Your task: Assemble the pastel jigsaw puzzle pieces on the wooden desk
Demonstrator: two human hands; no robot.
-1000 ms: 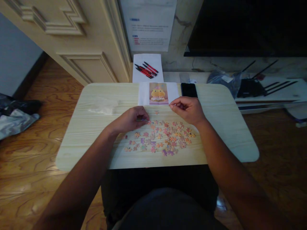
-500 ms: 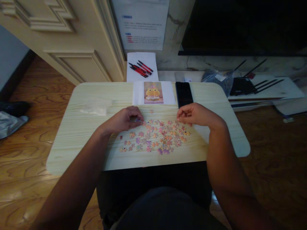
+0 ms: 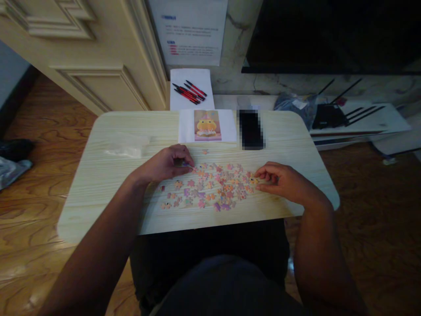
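Note:
Small jigsaw puzzle pieces [image 3: 210,184] in pink, yellow, orange and purple lie scattered over the pale wooden table [image 3: 108,184]. At the upper left of the spread, my left hand [image 3: 167,163] is closed in a pinch on a puzzle piece [image 3: 194,169], mostly covered by the fingers. My right hand [image 3: 283,181] is at the right edge of the spread, thumb and fingers apart beside a yellow piece [image 3: 254,180]. One lone piece [image 3: 205,152] lies above the others, below a printed picture [image 3: 207,126] of a yellow figure with a cake.
A clear plastic bag [image 3: 126,145] lies at the table's left. The phone [image 3: 251,129], blurred out, is beside the picture sheet. Behind the table, several red and black pens [image 3: 190,92] rest on white paper. A black router [image 3: 330,116] stands on the shelf at right.
My right hand has moved down and to the right, from near the phone to the yellow piece, and its fingers have parted. My left hand stays pinched in about the same place.

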